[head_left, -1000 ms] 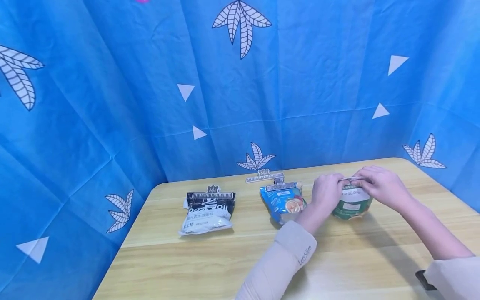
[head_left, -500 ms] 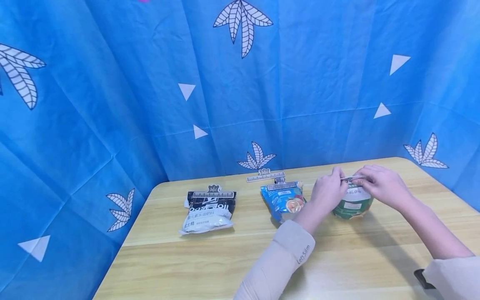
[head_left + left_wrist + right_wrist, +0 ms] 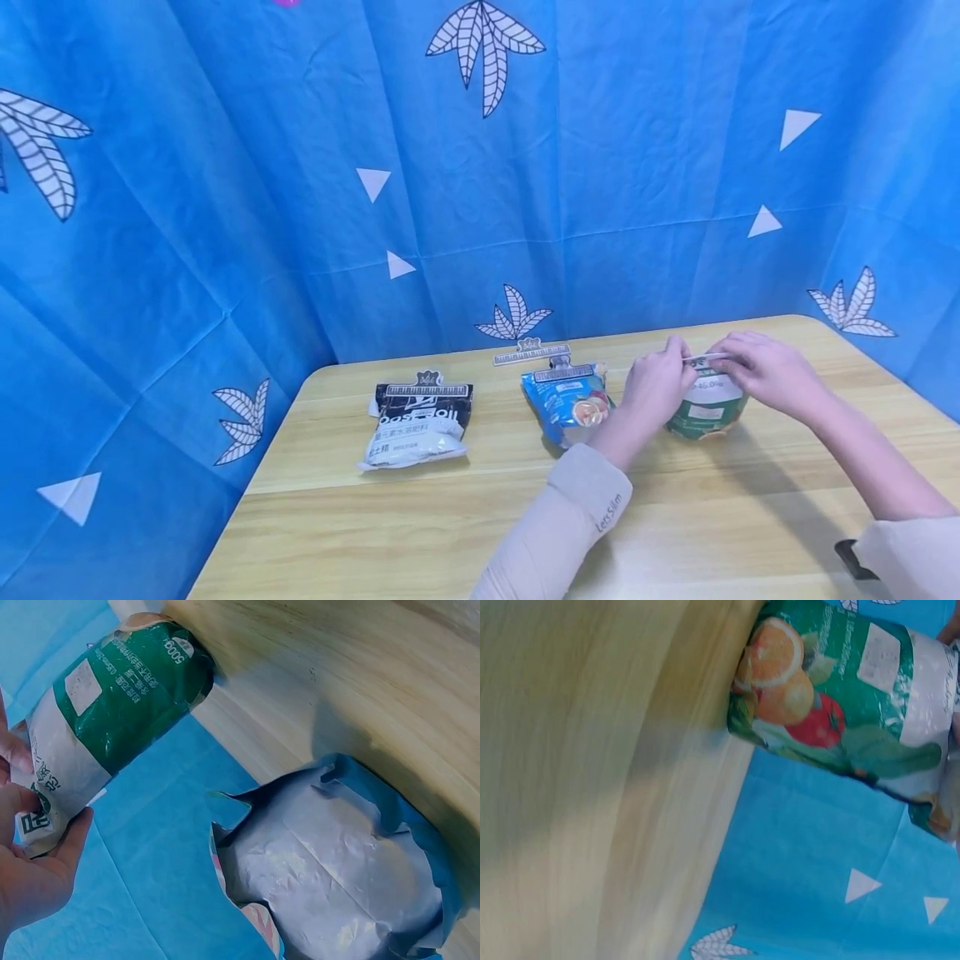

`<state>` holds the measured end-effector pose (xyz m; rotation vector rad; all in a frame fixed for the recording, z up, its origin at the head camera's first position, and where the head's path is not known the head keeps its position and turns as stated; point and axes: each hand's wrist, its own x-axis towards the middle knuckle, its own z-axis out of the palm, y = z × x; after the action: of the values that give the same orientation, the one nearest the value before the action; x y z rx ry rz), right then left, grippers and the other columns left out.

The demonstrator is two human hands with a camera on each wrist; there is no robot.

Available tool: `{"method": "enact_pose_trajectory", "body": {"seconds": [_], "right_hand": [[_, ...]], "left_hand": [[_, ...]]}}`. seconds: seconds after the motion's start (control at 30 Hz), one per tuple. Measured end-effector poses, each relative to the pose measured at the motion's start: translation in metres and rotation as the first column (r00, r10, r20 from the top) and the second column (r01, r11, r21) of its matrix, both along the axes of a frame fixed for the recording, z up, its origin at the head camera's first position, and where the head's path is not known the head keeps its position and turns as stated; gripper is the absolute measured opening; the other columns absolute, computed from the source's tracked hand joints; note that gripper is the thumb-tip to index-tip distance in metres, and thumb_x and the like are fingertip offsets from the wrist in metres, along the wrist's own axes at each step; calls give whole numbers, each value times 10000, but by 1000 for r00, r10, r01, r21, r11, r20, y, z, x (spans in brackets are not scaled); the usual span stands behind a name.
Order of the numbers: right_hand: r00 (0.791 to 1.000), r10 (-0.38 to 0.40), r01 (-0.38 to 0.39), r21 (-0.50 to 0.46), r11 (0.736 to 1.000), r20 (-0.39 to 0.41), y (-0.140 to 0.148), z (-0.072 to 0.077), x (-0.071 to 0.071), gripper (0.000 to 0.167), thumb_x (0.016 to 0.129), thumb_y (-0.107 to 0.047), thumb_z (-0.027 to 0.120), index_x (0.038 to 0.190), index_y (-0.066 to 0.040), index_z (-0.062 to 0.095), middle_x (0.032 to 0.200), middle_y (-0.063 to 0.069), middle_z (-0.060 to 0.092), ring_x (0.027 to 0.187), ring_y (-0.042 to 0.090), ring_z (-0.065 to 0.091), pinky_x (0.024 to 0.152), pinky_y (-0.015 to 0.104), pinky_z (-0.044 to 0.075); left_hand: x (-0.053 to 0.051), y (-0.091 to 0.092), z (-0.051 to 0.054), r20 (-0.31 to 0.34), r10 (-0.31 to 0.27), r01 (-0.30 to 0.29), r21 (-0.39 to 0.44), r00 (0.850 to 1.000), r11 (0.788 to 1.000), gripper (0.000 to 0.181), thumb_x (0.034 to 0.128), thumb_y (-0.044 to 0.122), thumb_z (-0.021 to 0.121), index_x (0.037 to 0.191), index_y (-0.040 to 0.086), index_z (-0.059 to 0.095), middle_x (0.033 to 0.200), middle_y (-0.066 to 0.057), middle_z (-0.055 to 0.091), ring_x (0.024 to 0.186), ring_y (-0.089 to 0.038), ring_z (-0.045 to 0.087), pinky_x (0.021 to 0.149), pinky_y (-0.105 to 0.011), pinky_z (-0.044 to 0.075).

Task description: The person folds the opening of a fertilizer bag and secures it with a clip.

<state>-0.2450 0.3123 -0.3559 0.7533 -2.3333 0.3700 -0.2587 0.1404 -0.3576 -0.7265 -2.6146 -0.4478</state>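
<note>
A green and white bag (image 3: 703,419) with printed fruit stands on the table at the right. My left hand (image 3: 657,382) pinches the left end of its flattened top edge. At the other end of that edge, my right hand (image 3: 768,372) pinches it with thumb and fingers. The left wrist view shows the bag's green side (image 3: 124,705) and the left hand (image 3: 37,859) at its gathered top. In the right wrist view the bag's fruit print (image 3: 802,697) is plain, but most of the right hand is out of frame.
Left of my left hand sits a blue bag (image 3: 566,404) with a clip (image 3: 562,373) across its top. A loose flat clip (image 3: 531,354) lies behind it. Farther left is a black and white bag (image 3: 416,437), also clipped. A dark object (image 3: 853,558) lies by my right sleeve.
My left hand's fingers have risen slightly at the top edge of the green and white bag. Both hands keep their grip, and the other bags have not moved.
</note>
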Motion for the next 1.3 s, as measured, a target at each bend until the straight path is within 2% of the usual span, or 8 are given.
{"method": "enact_pose_trajectory", "body": {"seconds": [0.33,0.57,0.77,0.9,1.0,1.1,1.2,1.3], "right_hand": [[968,-15,38,-88,995,251,27,6,3,197,757,47,698,917,-66,680,874,47,643,806,-10,509,587,286,463],[956,-67,133,-219,967,285,29,2,4,122,781,32,685,880,-36,710,861,25,653,832,-187,386,620,137,399],[950,-49,141,-283,949,307,30,0,3,102,782,51,670,865,6,710,822,-3,661,786,-173,426,569,133,404],[911,17,140,-349,927,411,37,-2,0,117,832,-41,665,940,-22,705,864,-102,661,795,-120,488,576,168,411],[855,126,133,-448,884,503,46,-5,-1,153,878,-78,624,1016,-43,679,907,-147,649,820,-52,539,630,153,417],[811,210,145,-536,832,546,52,-9,-1,175,893,-61,598,1056,-40,658,920,-124,654,833,-4,569,683,128,422],[809,186,190,-549,814,557,54,-12,0,173,887,-96,616,1044,-46,670,900,-119,662,824,-13,568,687,122,398],[815,124,247,-534,808,566,54,-11,1,180,878,-151,639,1020,-53,688,883,-134,664,825,-46,549,692,160,365]], "left_hand": [[-1,-1,3,81,-7,10,-36,997,999,201,908,399,552,1090,336,609,905,169,642,726,0,552,589,-129,383],[0,-1,4,50,0,-1,36,999,999,192,870,364,603,1037,354,698,926,206,654,840,43,585,665,-92,391],[0,-1,4,33,-8,6,55,999,998,169,858,346,621,1000,342,712,898,199,661,819,41,590,669,-89,392],[-3,-4,4,97,-30,23,73,995,997,192,853,346,627,1028,328,706,930,196,657,852,51,579,707,-80,390],[-9,-8,4,224,-105,67,171,969,983,219,849,318,644,1058,287,702,961,179,655,893,58,562,732,-80,395],[-15,-13,1,373,-199,72,327,906,942,237,834,275,674,1067,243,704,975,152,658,911,51,555,731,-98,414],[-17,-15,-2,458,-246,22,442,854,897,231,818,246,693,1045,212,716,966,128,665,902,34,563,696,-121,439],[-17,-12,-3,468,-232,-18,471,852,882,205,806,256,697,1003,208,731,935,125,673,873,36,569,677,-122,445]]}}
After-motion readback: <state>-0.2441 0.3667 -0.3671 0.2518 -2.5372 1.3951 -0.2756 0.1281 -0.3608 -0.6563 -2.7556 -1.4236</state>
